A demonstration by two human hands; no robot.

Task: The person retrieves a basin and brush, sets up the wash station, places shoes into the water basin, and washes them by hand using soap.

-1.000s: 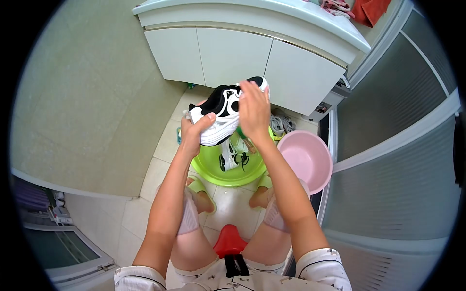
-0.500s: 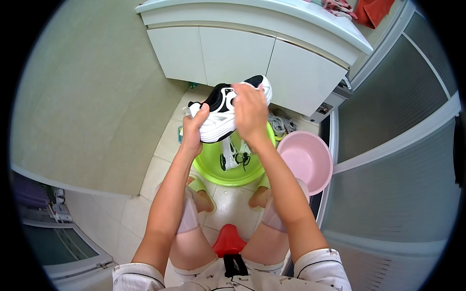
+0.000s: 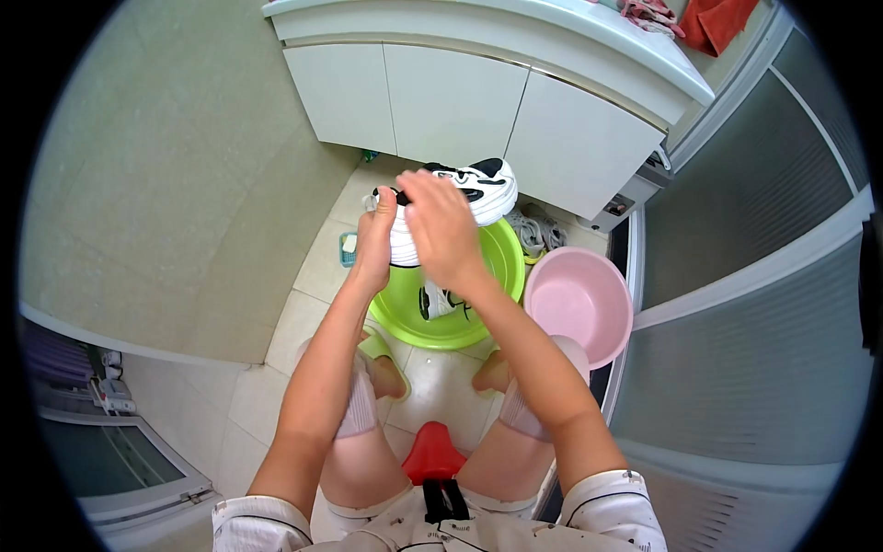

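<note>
A white-and-black sneaker [image 3: 492, 190] is held up over a green basin [image 3: 504, 281], its toe pointing right. My left hand [image 3: 375, 241] is closed around its heel end, thumb up along the side. My right hand [image 3: 443, 225] is across the sneaker's middle and rear, with its back toward me. Its fingers are bent and close together, and the palm is hidden, so anything inside it does not show. A second white-and-black sneaker [image 3: 432, 301] with dark laces lies in the basin, partly covered by my right hand and wrist.
A pink basin [image 3: 578, 308] stands to the right of the green one. Grey shoes [image 3: 538, 230] sit behind it by the white cabinet [image 3: 451, 97]. A small blue soap dish [image 3: 348, 248] is on the floor at left. Glass doors [image 3: 745, 359] border the right side.
My right hand has moved left along the sneaker, from near the toe toward the heel, uncovering the toe. The sneaker has tipped slightly lower at its toe end. My left hand keeps its hold.
</note>
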